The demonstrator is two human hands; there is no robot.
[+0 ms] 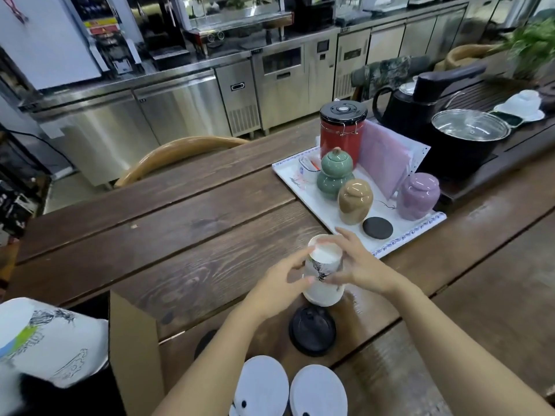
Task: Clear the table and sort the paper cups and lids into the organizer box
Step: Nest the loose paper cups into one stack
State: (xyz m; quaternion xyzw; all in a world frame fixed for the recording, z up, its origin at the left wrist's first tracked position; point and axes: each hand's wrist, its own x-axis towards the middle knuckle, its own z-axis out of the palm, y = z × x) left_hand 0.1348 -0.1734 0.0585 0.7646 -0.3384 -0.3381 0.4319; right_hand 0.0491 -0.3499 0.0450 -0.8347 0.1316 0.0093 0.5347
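A stack of white paper cups (322, 279) with a black print stands upside down on the wooden table, just in front of me. My left hand (279, 280) grips its left side and my right hand (357, 265) grips its right side near the top. A black lid (312, 330) lies flat right below the cups. Another black lid (204, 340) is partly hidden behind my left forearm. Two white lids (261, 385) lie at the bottom edge. The cardboard organizer box (135, 349) is at lower left, with printed paper cups (51, 340) lying in it.
A white tray (408, 235) to the right carries a red canister (342, 130), green, tan and purple ceramic jars and a black coaster (377, 228). A black kettle and a lidded pot (468, 136) sit further right. A wooden chair back (180, 154) rises behind the table.
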